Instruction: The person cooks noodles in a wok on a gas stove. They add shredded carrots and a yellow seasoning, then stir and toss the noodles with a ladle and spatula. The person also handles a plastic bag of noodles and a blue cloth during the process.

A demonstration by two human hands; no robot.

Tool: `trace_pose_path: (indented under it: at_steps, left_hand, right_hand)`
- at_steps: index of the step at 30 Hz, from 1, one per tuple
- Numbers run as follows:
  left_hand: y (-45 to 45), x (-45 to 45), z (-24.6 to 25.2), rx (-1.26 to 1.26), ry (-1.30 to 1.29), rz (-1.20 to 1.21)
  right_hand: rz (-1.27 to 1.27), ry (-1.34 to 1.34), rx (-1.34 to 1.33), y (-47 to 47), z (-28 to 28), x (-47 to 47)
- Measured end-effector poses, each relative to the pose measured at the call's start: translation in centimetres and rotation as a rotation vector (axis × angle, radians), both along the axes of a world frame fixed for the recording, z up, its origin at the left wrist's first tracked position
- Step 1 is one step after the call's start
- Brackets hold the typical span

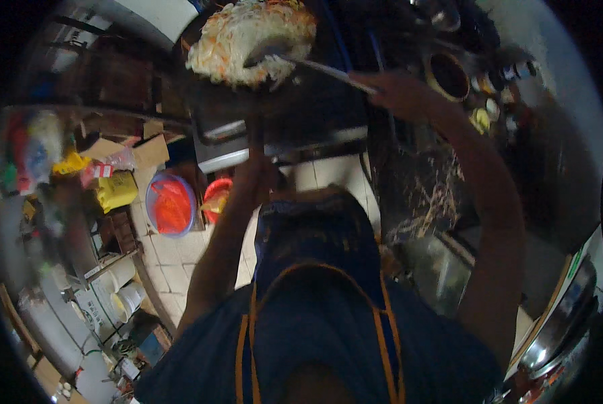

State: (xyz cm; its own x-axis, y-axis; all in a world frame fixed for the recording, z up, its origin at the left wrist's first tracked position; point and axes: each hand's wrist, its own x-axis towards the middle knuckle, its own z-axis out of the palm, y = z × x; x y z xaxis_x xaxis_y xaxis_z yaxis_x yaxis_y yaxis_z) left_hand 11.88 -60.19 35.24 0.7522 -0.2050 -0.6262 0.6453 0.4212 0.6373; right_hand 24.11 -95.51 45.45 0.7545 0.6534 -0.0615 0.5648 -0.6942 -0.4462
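A large heap of pale noodle-like strands with orange shreds [251,35] fills the dark wok [215,96] at the top of the view. My right hand [400,96] grips the long metal handle of a cooking ladle or turner [331,73]. Its dark, rounded head rests against the food, partly sunk into it. Below the wok, my left hand [261,171] is closed around what looks like the wok's handle [255,121], which points toward my body. Shadow and blur hide the left fingers.
On the tiled floor [180,257] stand a blue-rimmed basin [193,202] holding something red and a smaller red basin [211,214]. A yellow bag [117,192] and open carton [152,151] are at left. Dry twigs [432,202] lie under my right arm, near a round dark-mouthed container [449,76].
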Motion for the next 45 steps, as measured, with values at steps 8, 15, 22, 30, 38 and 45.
trace_pose_path:
  at_steps: [8, 15, 22, 30, 38, 45]
  left_hand:
    - [4.5, 8.2, -0.6, -0.178, -0.105, -0.352]
    - [3.1, 0.9, 0.8, 0.264, -0.114, -0.271]
    - [-0.2, 6.2, -0.6, -0.290, -0.043, -0.049]
    - [2.4, 3.7, 4.9, -0.116, -0.233, -0.233]
    - [1.8, -0.2, -1.2, 0.220, -0.068, -0.211]
    - [2.5, 6.9, -0.2, -0.369, -0.039, -0.182]
  right_hand:
    - [-0.103, 0.359, -0.112, 2.6, 7.2, -0.8]
    - [-0.052, 0.067, -0.017, -0.3, 5.5, -1.2]
    - [0.027, 0.131, -0.048, 1.3, 2.0, 0.1]
    - [0.113, 0.079, -0.117, -0.6, 7.5, -2.2]
    - [0.039, -0.050, -0.021, -0.6, 2.7, -1.4]
    - [-0.086, 0.273, -0.135, 2.0, 5.8, -1.0]
